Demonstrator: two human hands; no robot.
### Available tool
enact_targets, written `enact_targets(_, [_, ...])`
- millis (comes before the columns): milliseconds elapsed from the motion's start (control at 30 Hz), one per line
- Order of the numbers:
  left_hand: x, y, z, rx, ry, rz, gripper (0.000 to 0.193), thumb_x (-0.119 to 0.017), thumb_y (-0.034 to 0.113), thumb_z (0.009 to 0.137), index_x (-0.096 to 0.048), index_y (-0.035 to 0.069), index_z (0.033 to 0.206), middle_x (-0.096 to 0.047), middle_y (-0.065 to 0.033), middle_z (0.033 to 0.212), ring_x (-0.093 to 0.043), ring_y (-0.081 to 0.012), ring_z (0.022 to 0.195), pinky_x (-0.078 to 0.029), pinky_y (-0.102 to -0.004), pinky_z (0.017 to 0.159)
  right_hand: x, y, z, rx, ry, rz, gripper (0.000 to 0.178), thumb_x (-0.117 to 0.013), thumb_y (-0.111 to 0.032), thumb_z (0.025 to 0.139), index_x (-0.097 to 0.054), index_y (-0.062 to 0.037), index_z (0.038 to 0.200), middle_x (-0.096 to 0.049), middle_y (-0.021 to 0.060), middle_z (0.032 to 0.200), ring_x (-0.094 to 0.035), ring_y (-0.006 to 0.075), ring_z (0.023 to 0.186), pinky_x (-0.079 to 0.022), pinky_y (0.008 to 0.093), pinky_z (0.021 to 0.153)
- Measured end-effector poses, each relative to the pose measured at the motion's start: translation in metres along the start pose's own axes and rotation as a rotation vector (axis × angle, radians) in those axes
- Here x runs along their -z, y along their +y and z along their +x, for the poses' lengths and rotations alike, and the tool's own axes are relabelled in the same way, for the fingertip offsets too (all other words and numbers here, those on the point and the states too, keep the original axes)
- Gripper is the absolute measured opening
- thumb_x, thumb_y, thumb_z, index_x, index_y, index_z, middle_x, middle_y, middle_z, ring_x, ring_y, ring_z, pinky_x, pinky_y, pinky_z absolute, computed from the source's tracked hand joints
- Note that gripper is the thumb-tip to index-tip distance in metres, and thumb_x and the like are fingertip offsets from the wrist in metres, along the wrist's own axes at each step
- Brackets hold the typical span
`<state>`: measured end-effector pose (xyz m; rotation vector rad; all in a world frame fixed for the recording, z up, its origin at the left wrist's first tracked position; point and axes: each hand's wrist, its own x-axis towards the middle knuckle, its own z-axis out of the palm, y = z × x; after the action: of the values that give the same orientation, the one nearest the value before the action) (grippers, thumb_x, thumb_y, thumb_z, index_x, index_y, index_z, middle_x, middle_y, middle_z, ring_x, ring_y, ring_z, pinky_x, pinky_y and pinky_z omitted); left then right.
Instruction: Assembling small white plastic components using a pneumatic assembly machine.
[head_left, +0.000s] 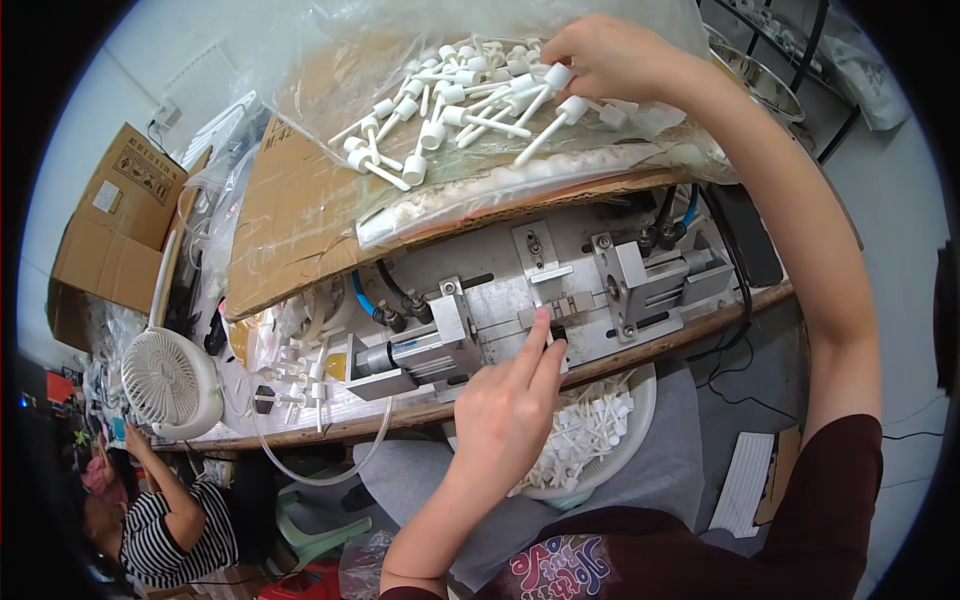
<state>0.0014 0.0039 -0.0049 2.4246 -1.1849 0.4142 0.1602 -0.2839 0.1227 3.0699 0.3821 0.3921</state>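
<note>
Head view: open room for moving is the band between the cardboard's (290, 240) front edge and the bench's wooden edge (700, 328), where a metal fixture (500, 300) stands. Smooth white plastic pieces (432, 135), thin stems with cylindrical heads, pile on crinkled clear film (330, 70); more fill a round bowl (648, 400). The right hand (612, 60) curls at the pile's right end, its grip unclear. Left hand (505, 405): two outstretched fingers (541, 325) lie close together at the fixture's middle, nearer than the pile; whether they pinch anything, I cannot tell.

Metal fixture (500, 308): access open at front, restricted at rear.
Left hand (508, 415) occupies the gap between two pneumatic cylinders (410, 350), which block the sides; cardboard sheet (290, 240) overhangs the rear, air hoses (361, 292) emerging below its edge.
</note>
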Motion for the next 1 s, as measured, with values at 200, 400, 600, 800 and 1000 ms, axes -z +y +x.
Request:
enact_targets(200, [-0.003, 0.001, 0.003, -0.003, -0.003, -0.045, 0.029, -0.078, 0.014, 0.077, -0.072, 0.008, 0.105, -0.067, -0.0113, 0.129, -0.066, -0.0208, 0.057, -0.052, -0.0303, 0.055, -0.012, 0.025, -0.005, 0.123, 0.202, -0.098, 0.025, -0.062, -0.026, 0.097, -0.062, -0.0013, 0.095, -0.07, 0.0122, 0.085, -0.06, 0.0209, 0.061, -0.047, 0.0352, 0.059])
enact_targets(400, [0.005, -0.002, 0.006, 0.015, 0.014, -0.139, 0.035, -0.082, 0.012, 0.075, -0.072, 0.006, 0.108, -0.069, -0.012, 0.124, -0.066, -0.0185, 0.06, -0.054, -0.029, 0.058, 0.01, -0.008, -0.033, -0.352, 0.249, 1.03, 0.029, -0.054, -0.03, 0.102, -0.058, -0.0016, 0.095, -0.072, 0.0119, 0.086, -0.053, 0.0079, 0.051, -0.041, 0.0255, 0.049])
enact_targets(600, [0.017, 0.008, 0.017, -0.01, 0.412, -0.349, 0.042, -0.084, 0.0, 0.069, -0.071, 0.001, 0.109, -0.072, -0.0129, 0.107, -0.067, -0.0192, 0.073, -0.056, -0.0299, 0.064, -0.019, -0.129, -0.137, -0.457, -0.072, 1.554, 0.031, -0.046, -0.033, 0.107, -0.056, -0.0061, 0.097, -0.069, 0.0071, 0.075, -0.044, 0.006, 0.037, -0.034, 0.0222, 0.034])
enact_targets(800, [0.02, 0.012, 0.006, -0.072, 0.242, -0.369, 0.033, -0.078, 0.0, 0.075, -0.072, 0.001, 0.107, -0.071, -0.0114, 0.103, -0.068, -0.0229, 0.079, -0.055, -0.0319, 0.066, -0.038, -0.157, -0.178, -0.461, -0.043, 1.502, 0.035, -0.044, -0.031, 0.108, -0.058, -0.0011, 0.096, -0.064, 0.004, 0.077, -0.057, 0.0088, 0.07, -0.047, 0.0278, 0.064])
enact_targets(1000, [0.005, 0.006, -0.009, 0.059, 0.18, -0.178, 0.031, -0.081, 0.003, 0.072, -0.075, 0.003, 0.102, -0.074, -0.0087, 0.108, -0.068, -0.0183, 0.075, -0.053, -0.0298, 0.064, -0.041, -0.14, -0.198, -0.567, 0.057, 1.734, 0.037, -0.036, -0.034, 0.109, -0.051, -0.0055, 0.091, -0.048, 0.0004, 0.062, -0.044, 0.0063, 0.053, -0.037, 0.0192, 0.051])
